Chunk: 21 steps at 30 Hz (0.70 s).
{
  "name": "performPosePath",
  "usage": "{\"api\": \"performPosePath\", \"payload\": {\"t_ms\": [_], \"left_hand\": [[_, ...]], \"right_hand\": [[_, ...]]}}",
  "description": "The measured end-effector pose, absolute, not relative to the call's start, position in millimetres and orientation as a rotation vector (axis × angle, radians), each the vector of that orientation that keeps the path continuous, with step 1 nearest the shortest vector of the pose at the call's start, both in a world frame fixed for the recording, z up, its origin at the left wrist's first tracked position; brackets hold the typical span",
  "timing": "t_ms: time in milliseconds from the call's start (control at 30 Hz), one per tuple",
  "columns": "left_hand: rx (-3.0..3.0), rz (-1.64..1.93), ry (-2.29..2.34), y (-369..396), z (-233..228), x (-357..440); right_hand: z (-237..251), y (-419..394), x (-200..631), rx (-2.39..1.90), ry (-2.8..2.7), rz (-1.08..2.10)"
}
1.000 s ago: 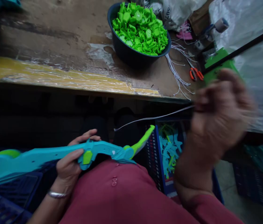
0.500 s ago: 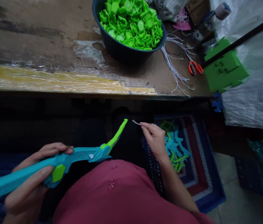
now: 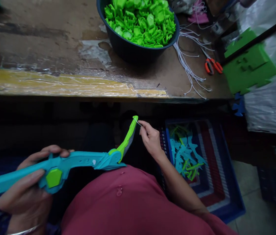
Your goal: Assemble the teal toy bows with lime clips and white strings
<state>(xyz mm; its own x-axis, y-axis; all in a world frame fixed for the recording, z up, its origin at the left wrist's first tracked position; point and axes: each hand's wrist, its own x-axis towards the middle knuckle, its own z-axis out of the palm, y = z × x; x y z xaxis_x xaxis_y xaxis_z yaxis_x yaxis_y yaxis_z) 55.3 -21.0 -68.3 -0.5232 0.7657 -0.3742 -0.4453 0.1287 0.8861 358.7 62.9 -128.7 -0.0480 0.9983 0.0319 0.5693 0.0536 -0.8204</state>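
Note:
My left hand grips a long teal plastic toy bow near its green hexagon button, held across my lap. The bow's curved green tip points up toward the table edge. My right hand pinches the end of a thin white string right at that green tip. The rest of the string is hidden in my fingers.
A dark bowl heaped with green plastic parts stands on the worn wooden table. Beside it lie loose white strings, orange-handled scissors and a green foam piece. A blue crate of teal and green parts sits on the floor at my right.
My right hand came down from the table's right edge with the string and reached the bow's green tip. My left hand tilted the bow so the tip rose.

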Motion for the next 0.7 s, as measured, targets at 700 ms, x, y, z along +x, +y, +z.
{"api": "performPosePath", "payload": {"t_ms": [700], "left_hand": [[0.156, 1.826, 1.324, -10.0, -80.4, 57.9]], "right_hand": [[-114.2, 18.3, 302.4, -1.208, -0.636, 2.199]]}}
